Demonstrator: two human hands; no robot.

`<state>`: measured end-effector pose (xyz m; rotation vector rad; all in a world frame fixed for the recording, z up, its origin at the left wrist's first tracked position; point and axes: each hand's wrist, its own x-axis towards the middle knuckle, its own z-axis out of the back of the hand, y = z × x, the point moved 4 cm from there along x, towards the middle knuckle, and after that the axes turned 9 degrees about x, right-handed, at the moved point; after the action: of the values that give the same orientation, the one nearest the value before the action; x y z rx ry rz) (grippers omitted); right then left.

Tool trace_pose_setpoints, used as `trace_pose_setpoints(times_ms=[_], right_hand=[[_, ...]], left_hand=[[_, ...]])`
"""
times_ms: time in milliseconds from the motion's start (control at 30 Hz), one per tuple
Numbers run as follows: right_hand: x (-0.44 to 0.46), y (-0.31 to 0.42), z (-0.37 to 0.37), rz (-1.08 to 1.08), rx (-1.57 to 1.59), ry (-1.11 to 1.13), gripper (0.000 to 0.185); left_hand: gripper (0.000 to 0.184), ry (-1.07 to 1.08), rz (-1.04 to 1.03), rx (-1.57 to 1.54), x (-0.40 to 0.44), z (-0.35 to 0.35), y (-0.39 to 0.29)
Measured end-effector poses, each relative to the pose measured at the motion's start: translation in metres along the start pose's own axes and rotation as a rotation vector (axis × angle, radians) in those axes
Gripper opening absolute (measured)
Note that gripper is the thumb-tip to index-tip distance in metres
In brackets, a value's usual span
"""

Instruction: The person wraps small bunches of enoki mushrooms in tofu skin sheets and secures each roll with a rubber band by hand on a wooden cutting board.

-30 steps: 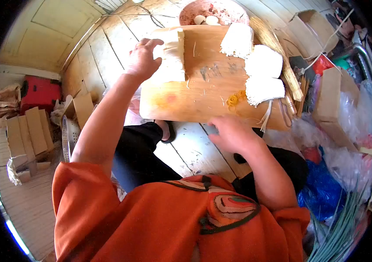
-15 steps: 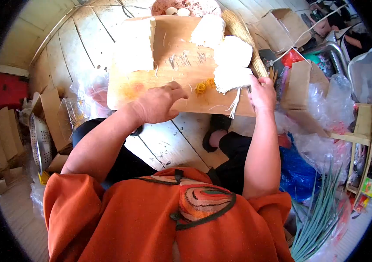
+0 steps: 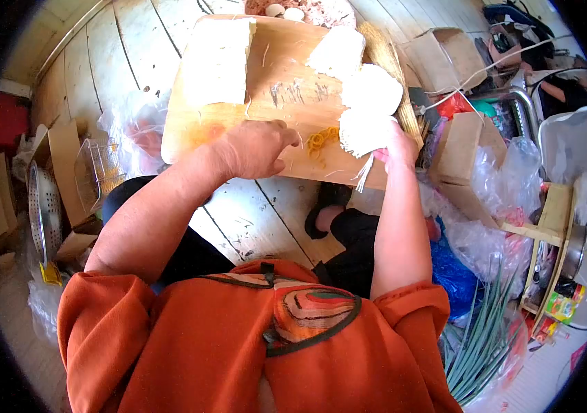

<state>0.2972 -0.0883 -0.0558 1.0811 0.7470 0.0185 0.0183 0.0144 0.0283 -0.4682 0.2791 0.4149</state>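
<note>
A wooden board [image 3: 286, 62] lies in front of me. On its right side sit overexposed white bundles of thin strands; my right hand [image 3: 401, 146] grips the edge of the nearest bundle [image 3: 364, 132], from which a few loose strands [image 3: 364, 173] hang over the board's front edge. My left hand [image 3: 255, 148] is over the front of the board, palm down, fingers bent and thumb apart, with nothing visible in it. Between the hands lies a small heap of yellow rubber bands [image 3: 319, 141]. A white stacked block [image 3: 216, 62] covers the board's left part.
Behind the board stands a basin [image 3: 335, 10] with pale round things in it. Cardboard boxes [image 3: 469, 148], plastic bags and a wooden stool [image 3: 548, 220] crowd the right, with long green stalks [image 3: 483, 337] below. A metal colander [image 3: 44, 213] and a wire basket [image 3: 97, 175] stand left.
The view has shifted slightly. My right hand has come a little inward along the bundle's edge, still gripping it. My left hand has moved slightly nearer the rubber bands, which look more spread out.
</note>
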Motion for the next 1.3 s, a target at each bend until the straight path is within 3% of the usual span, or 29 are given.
trace_pose_setpoints(times_ms=[200,300,367,433,500,567,633,733,833,900,933,967,1033,1067,1233,1300], right_hand=[[-0.017,0.008,0.01,0.174,0.173,0.013,0.034],[-0.038,0.025,0.012,0.332,0.196,0.088,0.032],[-0.054,0.039,0.01,0.532,0.21,0.107,0.034],[-0.07,0.047,0.003,0.525,0.235,0.2,0.035],[-0.093,0.051,-0.014,0.555,0.223,0.371,0.038],[-0.108,0.047,-0.034,0.54,0.017,0.485,0.042],[-0.124,0.038,-0.062,0.467,-0.132,0.61,0.04],[-0.118,0.011,-0.106,0.396,-0.437,0.649,0.043],[-0.121,-0.001,-0.141,0.5,-0.668,0.609,0.045],[-0.119,-0.008,-0.154,0.476,-0.588,0.641,0.048],[-0.119,-0.009,-0.158,0.447,-0.508,0.663,0.052],[-0.119,-0.009,-0.159,0.447,-0.511,0.669,0.052],[-0.134,0.004,-0.155,0.104,-0.23,0.812,0.059],[-0.137,0.006,-0.153,0.08,-0.222,0.85,0.061],[-0.131,0.008,-0.14,0.187,-0.265,0.739,0.052],[-0.12,0.01,-0.133,0.306,-0.396,0.576,0.05]], left_hand=[[0.045,-0.227,0.053,-0.033,0.01,0.007,0.005],[0.049,-0.393,0.089,-0.106,0.01,0.012,0.007],[0.051,-0.503,0.133,-0.318,0.009,0.021,0.006],[0.053,-0.488,0.164,-0.399,0.01,0.024,0.006],[0.053,-0.494,0.134,-0.833,0.014,0.016,0.013],[0.049,-0.525,0.104,-0.928,0.01,0.015,0.016],[0.045,-0.331,0.285,-1.116,0.002,0.015,0.017],[0.045,-0.297,0.385,-0.94,-0.001,-0.007,0.042],[0.047,-0.265,0.504,-0.785,-0.001,-0.028,0.068],[0.048,-0.194,0.409,-0.496,-0.004,-0.027,0.074],[0.053,-0.201,0.617,-0.614,-0.006,-0.027,0.079],[0.053,-0.202,0.623,-0.617,-0.009,-0.024,0.078],[0.063,-0.144,0.591,-0.595,-0.015,-0.023,0.076],[0.068,-0.129,0.554,-0.497,-0.015,-0.027,0.08],[0.061,-0.2,0.55,-0.432,-0.017,-0.036,0.087],[0.057,-0.197,0.555,-0.449,-0.014,-0.042,0.096]])
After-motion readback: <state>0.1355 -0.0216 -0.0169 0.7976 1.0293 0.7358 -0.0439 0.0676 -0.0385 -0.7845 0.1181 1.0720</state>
